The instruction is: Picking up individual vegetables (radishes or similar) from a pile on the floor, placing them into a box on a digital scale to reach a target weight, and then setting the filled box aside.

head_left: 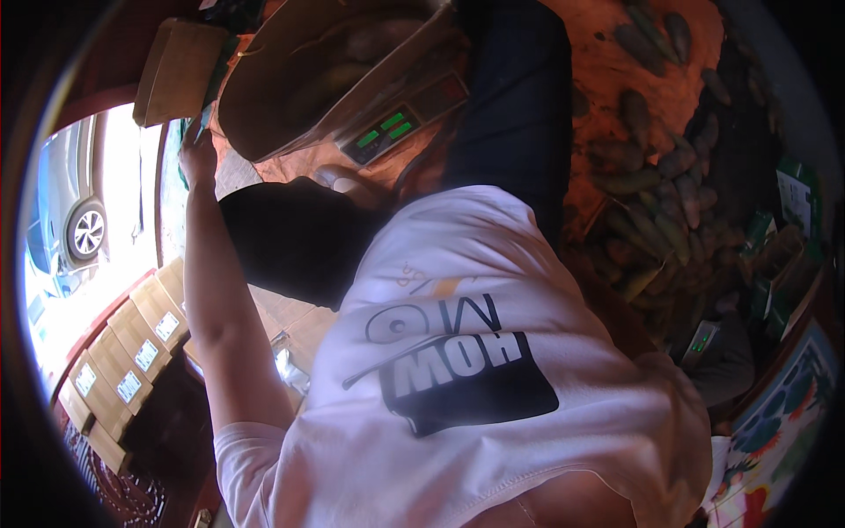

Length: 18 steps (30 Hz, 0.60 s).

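At the far left, bright daylight shows a parked car (75, 220), and below it a row of labelled cardboard cartons (132, 348) runs along the edge, leaving only a narrow gap beside the arm. The left hand (199, 157) is raised at the end of a bare forearm, up against a green item (195, 123) just under a tilted cardboard box (176, 70). Its fingers are turned away into shadow, so I cannot tell how far they are open or whether they grip anything. Just right of it stands a weighing scale (392, 128) with a wide metal pan (308, 79), and a black bag (295, 238) lies below. The white printed shirt (493, 405) fills the middle and blocks the view beneath. The right hand is not visible. Further right, brownish tubers (656, 189) crowd an orange cloth (607, 62), with green packets (797, 198) at the rim.
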Available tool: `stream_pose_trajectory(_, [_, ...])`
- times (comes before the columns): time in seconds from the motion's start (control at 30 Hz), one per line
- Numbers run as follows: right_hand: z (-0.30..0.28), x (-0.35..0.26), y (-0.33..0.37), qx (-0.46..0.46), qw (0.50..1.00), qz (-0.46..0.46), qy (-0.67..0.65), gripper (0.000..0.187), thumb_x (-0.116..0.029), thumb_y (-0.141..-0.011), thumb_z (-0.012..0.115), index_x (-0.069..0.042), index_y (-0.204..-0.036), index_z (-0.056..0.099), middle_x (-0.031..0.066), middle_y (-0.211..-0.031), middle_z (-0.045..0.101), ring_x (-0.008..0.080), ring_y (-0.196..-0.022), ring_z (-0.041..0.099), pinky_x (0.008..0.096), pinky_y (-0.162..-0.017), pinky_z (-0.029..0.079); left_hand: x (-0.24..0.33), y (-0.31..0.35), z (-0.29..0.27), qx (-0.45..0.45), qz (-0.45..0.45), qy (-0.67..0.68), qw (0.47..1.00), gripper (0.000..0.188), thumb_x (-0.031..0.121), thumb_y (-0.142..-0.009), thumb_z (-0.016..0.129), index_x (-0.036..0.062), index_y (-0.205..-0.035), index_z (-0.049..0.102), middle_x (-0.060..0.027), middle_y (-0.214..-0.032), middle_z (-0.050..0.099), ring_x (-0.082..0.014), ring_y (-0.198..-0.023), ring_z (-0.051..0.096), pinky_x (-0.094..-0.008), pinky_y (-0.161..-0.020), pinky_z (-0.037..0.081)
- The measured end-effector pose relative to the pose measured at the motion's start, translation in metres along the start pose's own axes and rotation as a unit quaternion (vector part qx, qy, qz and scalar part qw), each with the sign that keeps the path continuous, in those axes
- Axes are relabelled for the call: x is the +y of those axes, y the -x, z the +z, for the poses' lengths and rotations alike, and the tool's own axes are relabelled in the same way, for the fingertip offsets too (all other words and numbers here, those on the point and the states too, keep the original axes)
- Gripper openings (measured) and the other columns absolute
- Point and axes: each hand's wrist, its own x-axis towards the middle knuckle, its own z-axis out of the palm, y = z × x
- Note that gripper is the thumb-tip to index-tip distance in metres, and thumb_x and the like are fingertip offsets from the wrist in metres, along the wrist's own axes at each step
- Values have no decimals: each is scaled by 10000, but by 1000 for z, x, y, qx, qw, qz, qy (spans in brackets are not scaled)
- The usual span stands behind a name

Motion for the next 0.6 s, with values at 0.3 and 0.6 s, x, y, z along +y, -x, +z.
stream_pose_trajectory(0.3, [3, 101, -46, -41, 993, 22, -108, 349, -287, -960, 581, -76, -1235, 617, 157, -1116, 677, 328, -1032, 669, 438, -878, 534, 51, -5, -16, 19, 24, 126, 992, 379, 182, -952, 614, 157, -1329, 643, -127, -1299, 662, -282, -1197, 631, -368, -991, 475])
stream_pose_trajectory(0.6, [-276, 162, -5, 494, 792, 259, -249, 524, -223, -797, 811, -100, -1274, 635, 150, -1179, 700, 252, -1103, 663, 383, -938, 498, 90, -30, 2, -121, 67, 172, 975, 493, 128, -931, 575, 177, -1421, 544, -163, -1362, 612, -301, -1243, 606, -393, -1027, 485])
